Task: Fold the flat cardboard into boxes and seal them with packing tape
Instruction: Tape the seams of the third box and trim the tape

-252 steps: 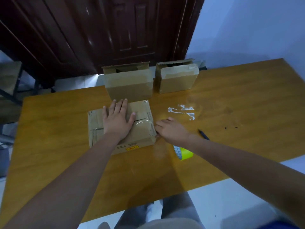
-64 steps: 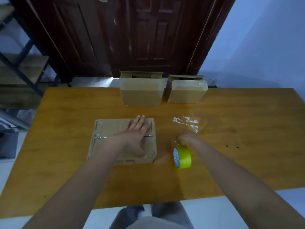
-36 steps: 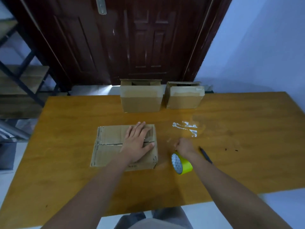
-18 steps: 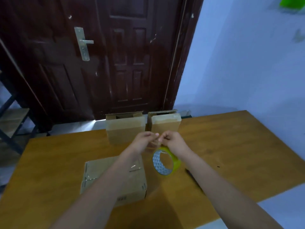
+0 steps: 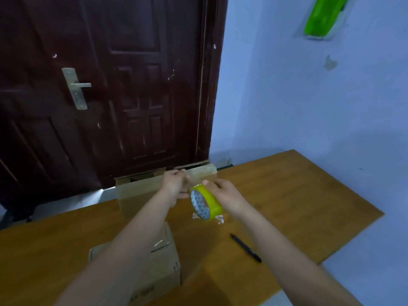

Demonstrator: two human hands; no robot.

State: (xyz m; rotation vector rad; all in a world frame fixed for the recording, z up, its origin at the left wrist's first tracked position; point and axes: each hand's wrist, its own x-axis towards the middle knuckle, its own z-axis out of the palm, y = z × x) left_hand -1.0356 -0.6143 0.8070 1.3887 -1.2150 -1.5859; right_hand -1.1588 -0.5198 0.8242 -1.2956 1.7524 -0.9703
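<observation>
The person is standing at the near edge of a smooth orange-brown wooden table [image 5: 298, 195]. The right hand [image 5: 227, 195] is holding a tape roll [image 5: 206, 205] in the air above the table's middle, fingers curled over its rim; the roll is a yellow-green ring with a patterned white inner face. The left hand [image 5: 175, 184] is raised just beside it, fingers bunched together; whether they are pinching the tape's free end cannot be told. Below the left forearm, a closed cardboard box [image 5: 163, 268] is sitting near the front edge, matte brown, with glossy clear tape across its top. Two more boxes [image 5: 136, 195] are standing along the far edge, against the dark panelled door [image 5: 136, 96]. A black pen [image 5: 246, 248] is lying to the right, with bare table beyond it. White tape scraps [image 5: 219, 219] are lying under the roll.
</observation>
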